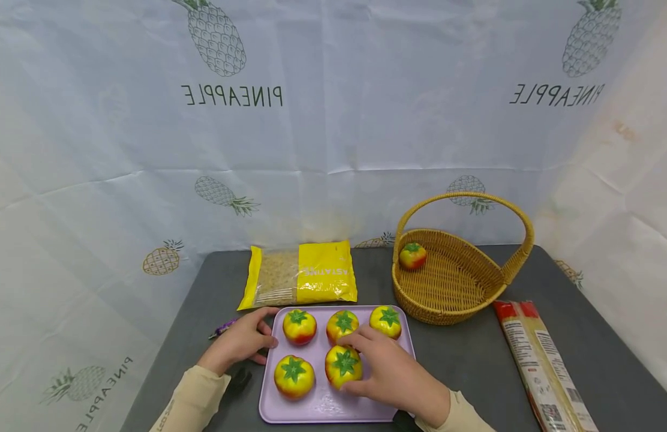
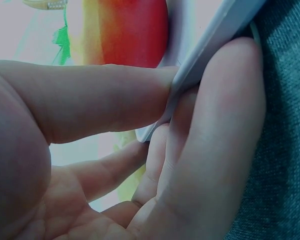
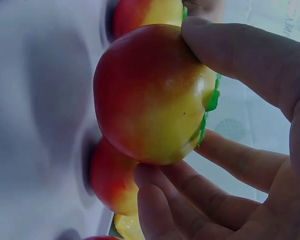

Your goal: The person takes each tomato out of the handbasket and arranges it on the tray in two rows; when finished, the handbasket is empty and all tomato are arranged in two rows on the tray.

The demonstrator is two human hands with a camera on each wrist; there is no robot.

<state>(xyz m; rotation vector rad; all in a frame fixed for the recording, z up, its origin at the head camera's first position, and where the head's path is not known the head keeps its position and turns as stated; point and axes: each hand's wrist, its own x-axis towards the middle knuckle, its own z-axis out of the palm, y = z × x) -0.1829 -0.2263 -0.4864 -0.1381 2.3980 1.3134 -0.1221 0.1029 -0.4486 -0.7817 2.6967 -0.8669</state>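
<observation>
My right hand (image 1: 393,371) grips a yellow-and-red toy persimmon (image 1: 343,367) with a green star-shaped top. Thumb and fingers lie on opposite sides of it; in the right wrist view the held persimmon (image 3: 152,95) appears raised off the tray surface. The lilac tray (image 1: 325,414) carries more such persimmons: two along its left side (image 1: 294,378), and a back middle one (image 1: 342,325) and a back right one (image 1: 385,321) near my right hand. My left hand (image 1: 240,341) holds the tray's left rim (image 2: 190,65), with fingers partly beneath the edge.
Behind the tray to the right stands a wicker basket (image 1: 438,316) with a tall handle and one persimmon (image 1: 412,257) inside. A yellow pasta bag (image 1: 298,273) lies behind the tray. A long noodle packet (image 1: 544,366) is at right, a small purple item (image 1: 223,327) at left.
</observation>
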